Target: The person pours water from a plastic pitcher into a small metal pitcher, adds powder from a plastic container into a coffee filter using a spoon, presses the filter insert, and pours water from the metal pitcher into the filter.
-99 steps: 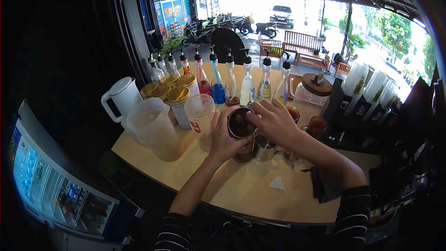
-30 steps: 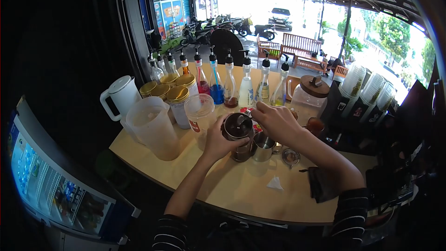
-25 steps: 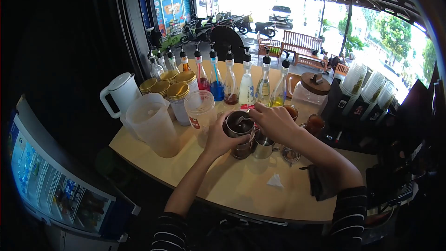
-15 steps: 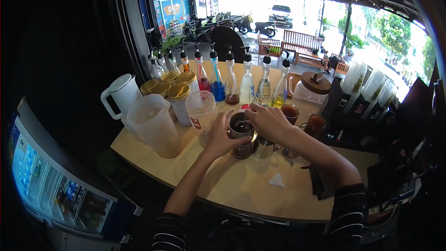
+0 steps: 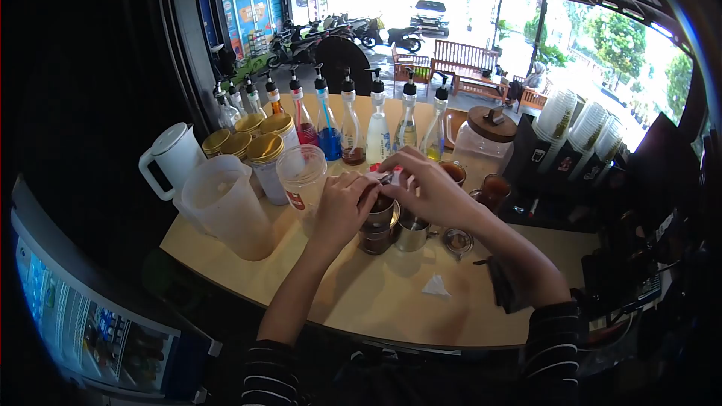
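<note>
Over a metal cup [image 5: 380, 219] with dark contents, the fingertips of my left hand [image 5: 342, 207] and my right hand [image 5: 429, 186] meet at a small shiny metal piece [image 5: 386, 179]. It looks like part of a spoon, though the fingers cover most of it. Both hands are closed in a pinch. My left hand also hides part of the cup's rim. Close against the cup stands a small steel pitcher [image 5: 412, 234]. Behind my right hand are two glass cups of brown-red drink, one [image 5: 453, 171] partly covered and the other [image 5: 494, 189] further right.
Pump bottles [image 5: 329, 135] line the counter's back, beside gold-lidded jars [image 5: 265, 150]. On the left are a frosted pitcher [image 5: 233, 210], white kettle [image 5: 173, 154] and clear tub [image 5: 301, 173]. White paper [image 5: 435, 286], a small metal-and-glass item [image 5: 457, 241] and a lidded jar [image 5: 485, 139] lie right.
My left hand has left the metal cup's side and come up to my right fingers. My right hand has lifted the shiny piece out of the cup. The view has shifted slightly.
</note>
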